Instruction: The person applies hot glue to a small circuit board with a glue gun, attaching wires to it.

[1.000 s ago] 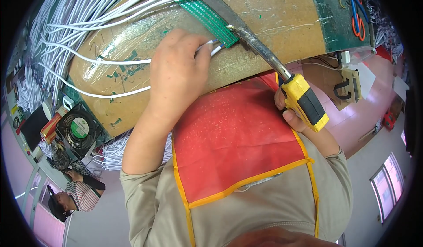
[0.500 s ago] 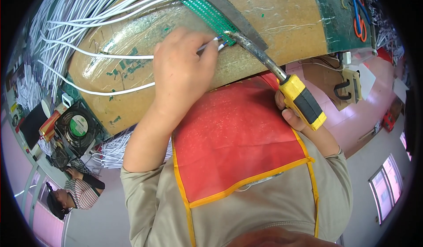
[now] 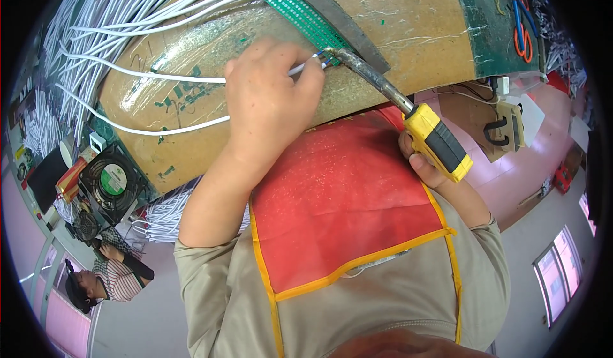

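Note:
My left hand (image 3: 271, 93) pinches a white cable (image 3: 297, 70) between thumb and forefinger, close to its stripped end. Thin coloured wire ends at its tip meet the near corner of a green circuit board strip (image 3: 305, 18). A second white cable (image 3: 185, 128) runs in under the same hand. My right hand (image 3: 423, 164) grips the yellow and black handle of a soldering iron (image 3: 439, 142), its fingers partly hidden behind it. The iron's tip is at the wire ends on the board's corner. A dark flat bar (image 3: 357, 31) lies along the board's right side.
Many white cables (image 3: 121, 13) lie in a bundle at the upper left of the worktable (image 3: 421, 39). Scissors (image 3: 522, 42) lie at the far right. A black fan (image 3: 112, 182) stands at the left edge. Another person (image 3: 115, 275) sits at lower left.
My left hand has shifted slightly right with the cable, bringing the wire ends closer to the iron's tip. The soldering iron has barely moved.

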Action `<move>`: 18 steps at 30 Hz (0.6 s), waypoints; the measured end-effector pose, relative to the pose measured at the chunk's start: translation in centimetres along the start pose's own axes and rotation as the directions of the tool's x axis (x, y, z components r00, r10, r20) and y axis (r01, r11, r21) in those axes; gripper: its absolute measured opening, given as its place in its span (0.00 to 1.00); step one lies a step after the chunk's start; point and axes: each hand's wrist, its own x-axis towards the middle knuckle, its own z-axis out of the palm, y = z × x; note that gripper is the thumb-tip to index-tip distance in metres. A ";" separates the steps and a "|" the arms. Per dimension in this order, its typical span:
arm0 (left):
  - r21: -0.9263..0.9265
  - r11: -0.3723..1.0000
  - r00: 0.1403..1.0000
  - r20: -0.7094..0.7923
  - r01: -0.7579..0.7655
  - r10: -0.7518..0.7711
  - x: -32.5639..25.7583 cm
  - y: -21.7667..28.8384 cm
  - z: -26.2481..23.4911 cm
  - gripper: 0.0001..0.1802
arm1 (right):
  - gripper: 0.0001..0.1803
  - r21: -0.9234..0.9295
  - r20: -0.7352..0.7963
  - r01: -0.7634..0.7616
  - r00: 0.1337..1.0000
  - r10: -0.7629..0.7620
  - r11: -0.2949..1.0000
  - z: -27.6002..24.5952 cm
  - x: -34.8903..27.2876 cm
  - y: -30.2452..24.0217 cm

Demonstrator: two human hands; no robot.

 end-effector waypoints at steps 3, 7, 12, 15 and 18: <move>0.007 1.000 1.000 0.011 0.009 -0.009 0.0 -0.1 0.0 0.05 | 0.09 -0.036 0.086 0.006 0.996 -0.002 0.999 -0.4 0.3 -0.3; 0.005 1.000 1.000 0.009 0.012 -0.012 0.0 0.0 0.1 0.05 | 0.09 -0.019 0.065 -0.011 0.998 0.013 1.000 -0.3 0.1 0.2; 0.016 1.000 1.000 0.000 -0.001 0.001 0.0 -0.1 0.2 0.05 | 0.08 -0.001 0.032 -0.012 0.999 0.012 1.000 -0.1 0.0 0.3; 0.018 1.000 1.000 -0.007 -0.009 0.009 -0.1 -0.2 0.2 0.05 | 0.07 -0.004 0.019 0.001 1.000 -0.001 1.000 0.0 -0.1 0.6; 0.028 1.000 1.000 -0.009 -0.005 0.005 -0.2 -0.2 0.2 0.05 | 0.07 -0.012 0.044 0.004 0.999 -0.003 1.000 -0.2 0.0 0.6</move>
